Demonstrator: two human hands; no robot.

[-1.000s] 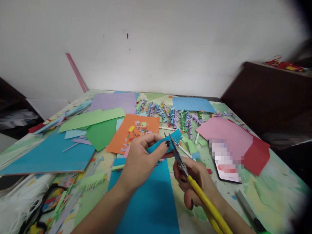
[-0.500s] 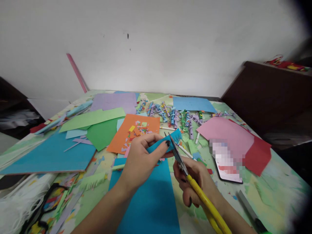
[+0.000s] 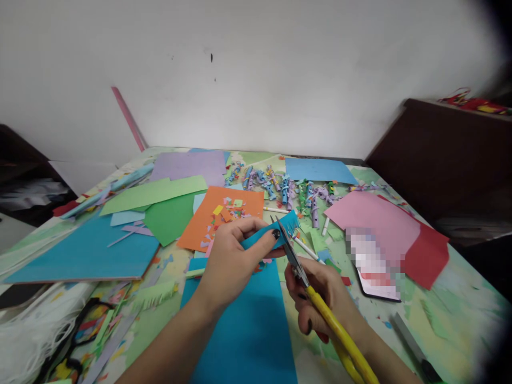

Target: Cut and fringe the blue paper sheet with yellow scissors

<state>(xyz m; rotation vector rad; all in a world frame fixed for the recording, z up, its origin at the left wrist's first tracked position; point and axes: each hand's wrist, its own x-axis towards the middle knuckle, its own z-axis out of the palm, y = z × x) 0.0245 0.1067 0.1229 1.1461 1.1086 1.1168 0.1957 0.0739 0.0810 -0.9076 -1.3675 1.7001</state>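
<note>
A folded-looking strip of blue paper [image 3: 256, 236] is pinched between the thumb and fingers of my left hand [image 3: 236, 266]. Its right end is cut into a fine fringe. My right hand [image 3: 320, 293] grips yellow-handled scissors [image 3: 296, 261], whose slightly parted blades straddle the strip's edge beside the fringe. Under my hands lies a large blue sheet [image 3: 248, 325]. Behind my left hand, an orange sheet [image 3: 196, 218] carries many small paper scraps [image 3: 228, 213].
Small fringed paper rolls [image 3: 285, 189] stand at the back. Pink paper [image 3: 372, 218], a phone [image 3: 376, 277] and a box cutter [image 3: 416, 349] lie right. At left are a blue pad [image 3: 84, 250], green sheets [image 3: 172, 213], eyeglasses [image 3: 66, 346] and white cord [image 3: 36, 341].
Both hands stay almost in place, with the scissors at the strip's fringed end. The view has shifted very slightly.
</note>
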